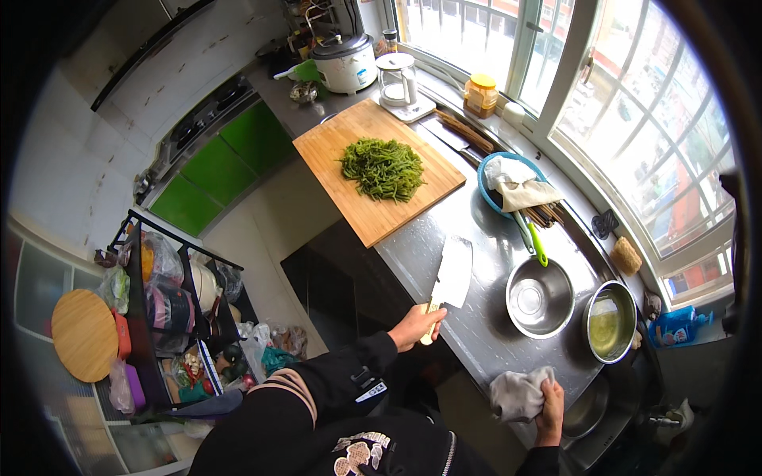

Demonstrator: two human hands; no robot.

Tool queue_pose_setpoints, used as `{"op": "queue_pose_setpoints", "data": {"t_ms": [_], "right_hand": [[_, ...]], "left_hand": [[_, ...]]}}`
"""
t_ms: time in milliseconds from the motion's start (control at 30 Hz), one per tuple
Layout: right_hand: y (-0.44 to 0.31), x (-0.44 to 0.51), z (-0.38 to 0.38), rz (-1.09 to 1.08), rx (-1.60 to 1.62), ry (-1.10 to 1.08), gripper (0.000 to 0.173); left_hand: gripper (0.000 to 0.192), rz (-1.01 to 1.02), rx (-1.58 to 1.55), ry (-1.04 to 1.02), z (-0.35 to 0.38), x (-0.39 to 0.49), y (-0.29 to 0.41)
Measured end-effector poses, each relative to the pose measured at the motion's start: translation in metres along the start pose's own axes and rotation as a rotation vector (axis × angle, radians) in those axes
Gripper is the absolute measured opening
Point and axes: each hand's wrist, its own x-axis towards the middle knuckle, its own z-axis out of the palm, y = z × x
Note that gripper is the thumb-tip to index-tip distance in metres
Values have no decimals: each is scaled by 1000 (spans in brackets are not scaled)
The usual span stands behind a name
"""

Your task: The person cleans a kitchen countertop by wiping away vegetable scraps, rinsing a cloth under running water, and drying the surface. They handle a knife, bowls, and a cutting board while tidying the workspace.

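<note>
My left hand (417, 326) grips the pale handle of a cleaver (453, 271), whose broad blade points away from me at the counter's front edge. A crumpled grey cloth (519, 394) is bunched in my right hand (552, 410), close to the sink corner. Beyond the cleaver, a pile of chopped green vegetable pieces (384, 169) lies on a wooden cutting board (324, 143). To the right stand a steel bowl (540, 303) that looks empty and a second steel bowl (610, 322) holding yellowish-green liquid.
Near the window sit a blue basket (489, 193) with cloth and chopsticks, a glass kettle (397, 80), a jar (480, 96) and a rice cooker (344, 64). A sink (625, 410) is at the lower right. On the left are a loaded shelf rack (140, 309) and a stove (205, 116).
</note>
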Motion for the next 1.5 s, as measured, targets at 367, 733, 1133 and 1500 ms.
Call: {"op": "queue_pose_setpoints", "data": {"t_ms": [367, 733, 1133, 1500], "right_hand": [[-61, 25, 262, -582, 248, 39, 45], [34, 105, 312, -499, -669, 114, 23], [9, 88, 359, -546, -697, -102, 22], [42, 152, 259, -481, -935, 248, 21]], "left_hand": [[20, -59, 87, -247, -66, -47, 67], [19, -54, 166, -196, -126, -80, 99], [21, -172, 305, -355, -126, -97, 96], [21, -257, 818, -540, -177, -124, 98]]}}
